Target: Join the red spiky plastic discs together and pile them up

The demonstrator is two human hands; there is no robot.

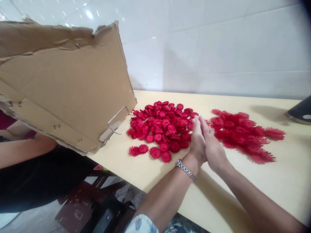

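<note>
My left hand (198,142), with a metal-link watch or bracelet (186,170) on its wrist, is held edge-down near the tabletop with fingers stretched out. Against it, palm to palm, lies my right hand (215,149), its fingers also straight. Whether anything sits between the palms is hidden. On the left hand's outer side is a heap of red toothed, flower-like discs (157,123), several of them stacked. Beyond the right hand, more red flower-like discs (243,132) are smeared by motion.
A torn cardboard panel (65,87) with a bent wire (118,120) stands at the left of the pale table (155,174). Behind it shows another person's arm (26,147). A tiled wall (218,48) runs along the back; a dark object (301,110) stands at far right.
</note>
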